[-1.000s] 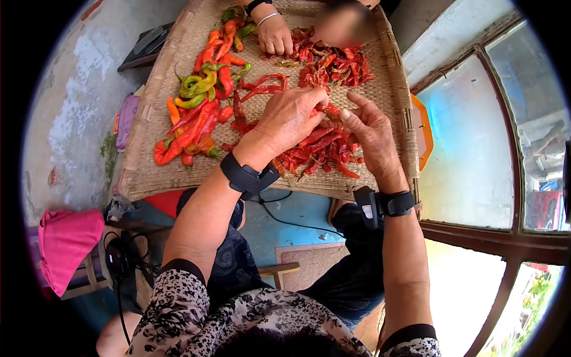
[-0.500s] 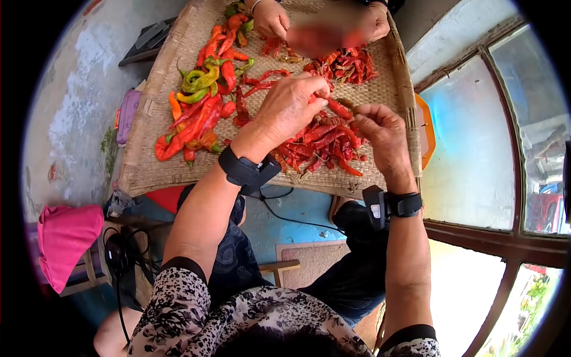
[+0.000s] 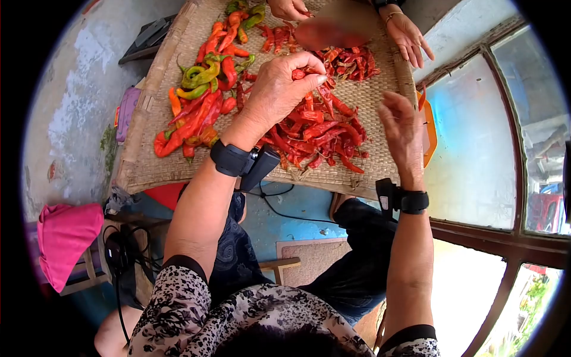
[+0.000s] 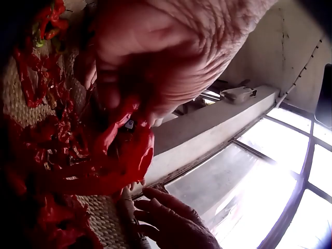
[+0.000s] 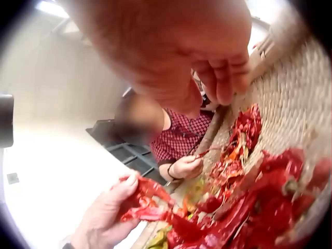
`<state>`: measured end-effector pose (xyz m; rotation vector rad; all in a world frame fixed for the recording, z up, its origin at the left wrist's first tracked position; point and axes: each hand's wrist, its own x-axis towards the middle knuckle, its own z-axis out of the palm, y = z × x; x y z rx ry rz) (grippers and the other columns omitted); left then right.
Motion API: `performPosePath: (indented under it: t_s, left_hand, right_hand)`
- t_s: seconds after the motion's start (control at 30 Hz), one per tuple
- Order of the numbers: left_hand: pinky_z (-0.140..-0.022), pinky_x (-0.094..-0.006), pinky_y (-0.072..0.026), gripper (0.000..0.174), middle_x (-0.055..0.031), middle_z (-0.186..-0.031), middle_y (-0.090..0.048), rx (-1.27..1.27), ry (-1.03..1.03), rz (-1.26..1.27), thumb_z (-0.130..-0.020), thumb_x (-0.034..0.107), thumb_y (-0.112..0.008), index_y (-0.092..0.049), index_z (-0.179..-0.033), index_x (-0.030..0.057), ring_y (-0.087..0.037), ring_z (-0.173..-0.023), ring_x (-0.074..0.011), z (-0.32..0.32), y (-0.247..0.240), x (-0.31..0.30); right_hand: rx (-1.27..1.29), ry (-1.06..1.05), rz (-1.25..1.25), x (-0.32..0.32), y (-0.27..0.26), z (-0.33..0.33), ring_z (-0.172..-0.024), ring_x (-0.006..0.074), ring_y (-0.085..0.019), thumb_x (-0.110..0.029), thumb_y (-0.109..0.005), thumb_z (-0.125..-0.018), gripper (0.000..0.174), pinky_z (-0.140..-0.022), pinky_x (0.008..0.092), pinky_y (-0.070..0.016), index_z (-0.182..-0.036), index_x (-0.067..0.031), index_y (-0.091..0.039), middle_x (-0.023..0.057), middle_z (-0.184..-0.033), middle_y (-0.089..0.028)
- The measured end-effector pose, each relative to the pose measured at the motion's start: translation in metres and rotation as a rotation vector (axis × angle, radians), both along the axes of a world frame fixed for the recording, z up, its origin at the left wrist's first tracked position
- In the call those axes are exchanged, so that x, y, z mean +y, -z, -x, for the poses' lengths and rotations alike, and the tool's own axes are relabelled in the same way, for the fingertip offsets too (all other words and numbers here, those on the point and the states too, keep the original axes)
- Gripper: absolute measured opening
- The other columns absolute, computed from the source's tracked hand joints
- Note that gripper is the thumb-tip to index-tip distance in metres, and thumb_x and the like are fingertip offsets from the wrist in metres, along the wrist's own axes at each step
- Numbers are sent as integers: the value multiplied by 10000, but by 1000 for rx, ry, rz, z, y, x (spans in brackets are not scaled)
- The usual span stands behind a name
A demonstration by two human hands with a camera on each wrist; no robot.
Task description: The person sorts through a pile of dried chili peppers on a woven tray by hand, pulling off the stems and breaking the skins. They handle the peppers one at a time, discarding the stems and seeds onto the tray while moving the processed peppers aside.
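Note:
My left hand pinches a few dried red chili peppers between thumb and fingers, above a heap of red chilies on the woven tray. In the right wrist view the held chilies hang from the left fingertips over the heap. My right hand is apart from them, over the tray's right edge, with loosely bent fingers. Seen from its own wrist, that hand shows nothing between its fingers.
Fresh red and green peppers lie along the tray's left side. Across the tray, another person's hand holds a chili by a second dried pile; their other hand reaches past the right rim. An orange-rimmed container stands beside the window.
My right hand has let go of a small brownish piece and moved right, away from the left hand. The left hand has risen slightly with its chilies. The other person's hand has swung out rightward.

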<state>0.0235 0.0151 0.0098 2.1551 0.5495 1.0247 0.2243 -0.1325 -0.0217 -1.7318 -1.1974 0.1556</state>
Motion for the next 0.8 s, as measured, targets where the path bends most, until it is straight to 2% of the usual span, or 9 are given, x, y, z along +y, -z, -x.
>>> performPosePath:
  t_s: [0.1, 0.37, 0.43, 0.57, 0.63, 0.7, 0.73, 0.77, 0.8]
  left_hand:
    - [-678, -229, -470, 104, -17, -798, -652, -12, 50, 43, -833, 123, -670, -647, -899, 45, -587, -738, -66, -4, 0, -5]
    - [-684, -236, -508, 169, -37, -817, -664, 25, 111, 121, -839, 106, -662, -630, -986, 30, -629, -767, -93, -3, 4, -3]
    - [-716, -244, -510, 179, -38, -844, -667, 48, 32, 81, -830, 109, -671, -632, -987, 34, -625, -796, -97, 2, 5, 3]
    - [-751, -265, -505, 200, -41, -871, -660, 76, 4, 113, -823, 120, -675, -628, -1001, 41, -622, -819, -120, 5, 9, 14]
    - [-752, -267, -505, 202, -43, -872, -659, 72, -9, 107, -823, 121, -672, -628, -1005, 45, -622, -822, -123, 6, 8, 12]
    - [-753, -270, -504, 203, -45, -874, -658, 71, -23, 100, -824, 123, -669, -627, -1008, 49, -623, -825, -126, 6, 6, 9]
    - [-759, -272, -503, 204, -48, -880, -658, 79, -30, 87, -824, 116, -662, -626, -1013, 50, -624, -835, -131, 5, 5, 7]
    - [-766, -273, -502, 205, -52, -885, -658, 88, -38, 75, -823, 109, -656, -624, -1017, 51, -625, -844, -136, 5, 5, 7]
    - [-766, -273, -502, 205, -52, -885, -658, 89, -38, 75, -823, 109, -656, -624, -1017, 51, -625, -844, -136, 5, 6, 7]
  right_hand:
    - [109, -285, 64, 15, -5, 46, -768, 167, -607, -169, -697, -829, 287, -680, 304, -502, -1052, 3, -640, 114, -890, -647]
    - [469, -239, 178, 18, -18, 47, -578, 78, -518, -148, -623, -896, 170, -541, 235, -434, -950, 10, -654, 24, -680, -611]
    - [658, -227, 49, 13, -9, 20, -545, 59, -475, -156, -602, -911, 150, -510, 212, -401, -899, -12, -643, 0, -665, -584]
    - [1135, -45, -426, -3, -5, -32, -647, 75, -519, -187, -580, -928, 192, -548, 202, -428, -997, -8, -577, 39, -823, -605]
    - [1266, -167, -562, -6, -9, -36, -699, 77, -529, -192, -570, -934, 213, -568, 207, -441, -1021, 1, -558, 58, -872, -604]
    - [1328, 95, -633, -5, -10, -30, -715, 85, -539, -228, -597, -921, 262, -593, 210, -464, -1002, 13, -531, 78, -898, -611]
    - [1335, -133, -467, -8, 3, -37, -733, 125, -565, -197, -585, -928, 258, -615, 219, -478, -1052, 25, -543, 100, -917, -622]
    - [1336, -133, -466, -6, 9, -38, -733, 125, -565, -197, -585, -928, 258, -615, 219, -478, -1052, 25, -543, 100, -917, -622]
    - [1040, -116, -160, 2, 3, -20, -737, 143, -576, -173, -582, -924, 255, -623, 244, -486, -1076, 30, -555, 117, -929, -629]
